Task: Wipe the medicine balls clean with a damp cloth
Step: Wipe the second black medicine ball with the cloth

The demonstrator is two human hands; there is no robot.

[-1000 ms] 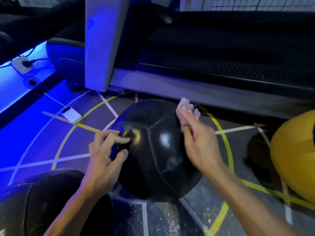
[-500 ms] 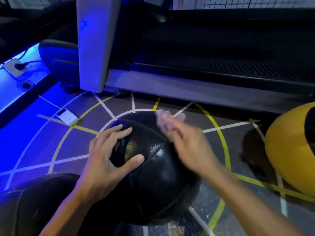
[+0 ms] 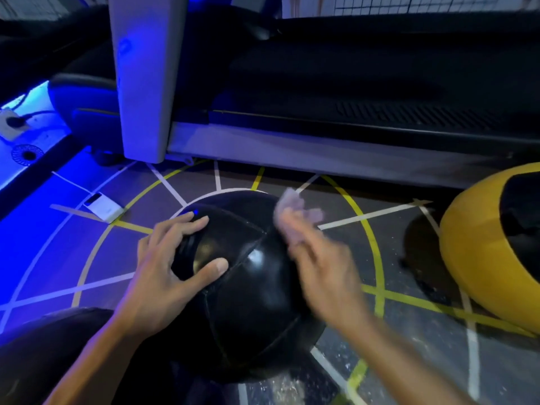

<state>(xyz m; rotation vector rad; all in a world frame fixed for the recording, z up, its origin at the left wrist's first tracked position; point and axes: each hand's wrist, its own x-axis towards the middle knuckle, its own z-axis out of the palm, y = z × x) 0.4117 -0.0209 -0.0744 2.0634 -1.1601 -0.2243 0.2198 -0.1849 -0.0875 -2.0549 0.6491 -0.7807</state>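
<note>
A black leather medicine ball sits on the floor in the middle of the view. My left hand rests spread on its upper left side, fingers straight, thumb pressed on the panel. My right hand is blurred with motion at the ball's upper right and holds a small pale cloth against the surface. A second black ball lies at the lower left, partly under my left forearm. A yellow and black ball is at the right edge.
A treadmill with a grey upright post stands just behind the balls. A small white device lies on the lined floor to the left. A wall socket with a plug is at far left.
My left hand went from curled fingers to lying flat and spread on the ball. The right hand with the cloth slid across the ball's upper right. The view shifted slightly.
</note>
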